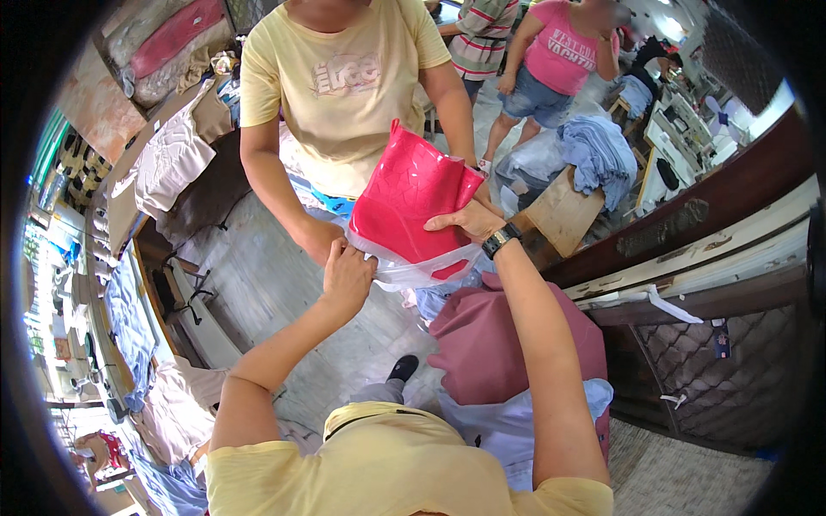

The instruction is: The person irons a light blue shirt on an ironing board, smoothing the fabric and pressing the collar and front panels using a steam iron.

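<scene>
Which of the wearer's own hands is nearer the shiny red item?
Right. The right hand touches the shiny red item at its lower right, thumb on its face; the left hand is off its lower left, pinching the translucent plastic bag.

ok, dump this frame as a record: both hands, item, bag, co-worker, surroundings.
left hand: pinching the edge of the plastic bag
right hand: gripping the red item, thumb on its front
item: glossy, tilted; contents cannot be told
bag: translucent, overlapping the item's lower end
co-worker's hand: close beside the left hand; bag contact unclear
nearby: maroon cloth below the bag, to the right; blue garment pile at upper right
</scene>
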`<state>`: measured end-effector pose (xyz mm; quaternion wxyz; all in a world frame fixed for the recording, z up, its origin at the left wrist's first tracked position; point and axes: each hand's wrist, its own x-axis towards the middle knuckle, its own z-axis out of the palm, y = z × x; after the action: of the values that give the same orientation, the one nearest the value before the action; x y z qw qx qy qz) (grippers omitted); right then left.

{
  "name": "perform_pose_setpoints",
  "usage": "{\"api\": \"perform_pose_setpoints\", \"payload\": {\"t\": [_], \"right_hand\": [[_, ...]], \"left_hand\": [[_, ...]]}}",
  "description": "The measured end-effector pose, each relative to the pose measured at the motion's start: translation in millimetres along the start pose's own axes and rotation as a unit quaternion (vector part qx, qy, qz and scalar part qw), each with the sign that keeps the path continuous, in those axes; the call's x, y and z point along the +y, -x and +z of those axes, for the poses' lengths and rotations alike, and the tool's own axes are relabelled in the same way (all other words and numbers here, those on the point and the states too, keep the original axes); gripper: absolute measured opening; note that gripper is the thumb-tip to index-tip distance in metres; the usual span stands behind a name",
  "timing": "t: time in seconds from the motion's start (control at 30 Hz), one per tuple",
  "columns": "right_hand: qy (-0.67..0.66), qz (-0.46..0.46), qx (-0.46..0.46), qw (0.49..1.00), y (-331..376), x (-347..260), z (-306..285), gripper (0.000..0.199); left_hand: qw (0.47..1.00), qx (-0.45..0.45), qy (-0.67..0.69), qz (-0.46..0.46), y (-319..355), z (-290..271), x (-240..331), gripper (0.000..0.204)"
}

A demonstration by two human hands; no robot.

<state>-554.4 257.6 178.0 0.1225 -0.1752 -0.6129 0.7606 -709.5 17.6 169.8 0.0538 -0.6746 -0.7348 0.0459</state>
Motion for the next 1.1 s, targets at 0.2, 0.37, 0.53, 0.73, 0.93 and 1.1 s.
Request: {"api": "perform_pose_setpoints", "payload": {"t": [0.2,0.37,0.53,0.73,0.93,1.1], "right_hand": [[-0.036,0.004,-0.036,0.999,3,-17,21,0.075],[0.162,0.034,-0.071,0.984,-8,-15,-1,0.062],[0.240,0.214,-0.077,0.944,-6,-43,13,0.066],[0.300,0.327,-0.065,0.894,-8,-54,10,0.077],[0.225,0.209,-0.038,0.951,-1,-23,7,0.065],[0.286,0.048,-0.061,0.955,-20,39,-12,0.073]], "left_hand": [[0.986,0.136,0.056,0.076,8,9,-18,0.042],[0.965,0.121,0.219,0.075,17,7,-18,0.059],[0.989,0.072,0.108,0.071,31,5,-29,0.045],[0.988,0.032,0.078,0.127,33,-15,-38,0.026],[0.985,0.032,0.123,0.117,35,-53,-35,0.025],[0.979,0.026,0.130,0.157,24,-43,-36,0.027]]}}
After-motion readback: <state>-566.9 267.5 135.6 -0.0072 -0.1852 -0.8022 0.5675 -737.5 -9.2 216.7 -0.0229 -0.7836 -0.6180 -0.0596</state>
